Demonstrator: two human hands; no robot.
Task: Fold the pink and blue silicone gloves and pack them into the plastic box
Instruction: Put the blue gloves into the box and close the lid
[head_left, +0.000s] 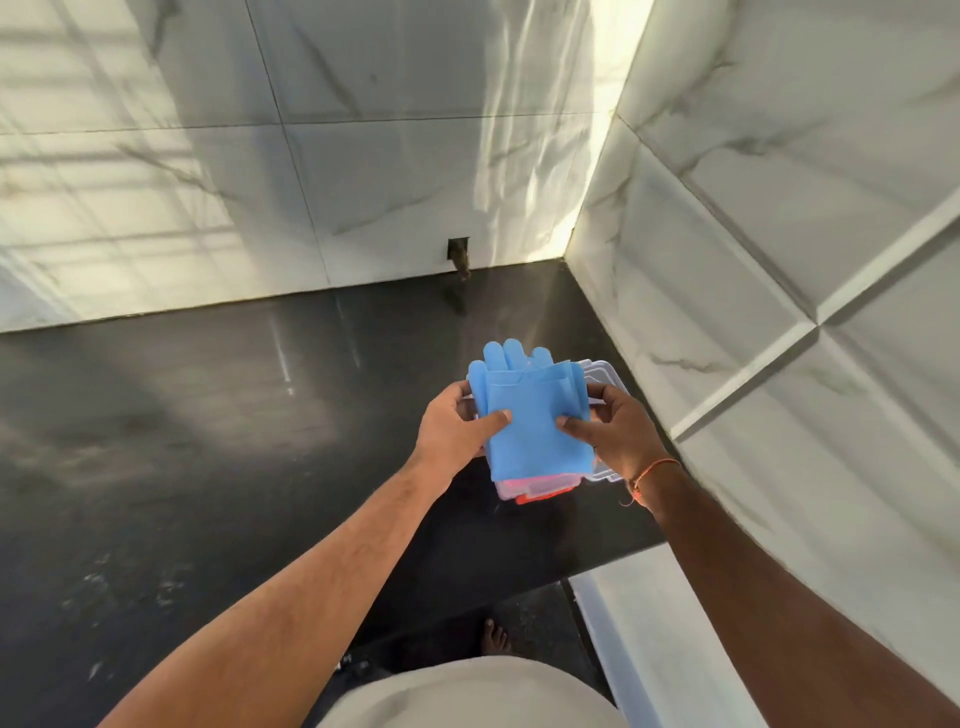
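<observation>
Blue folded silicone gloves (524, 415) sit between both hands, over the clear plastic box (597, 374), where pink silicone glove material (535, 488) shows beneath them. The left hand (457, 421) and right hand (613, 431) each pinch a side, thumbs pressing on top. Springy silicone could unfold if either pinch loosens, leaving fingers hanging over the far rim beyond the hands.
</observation>
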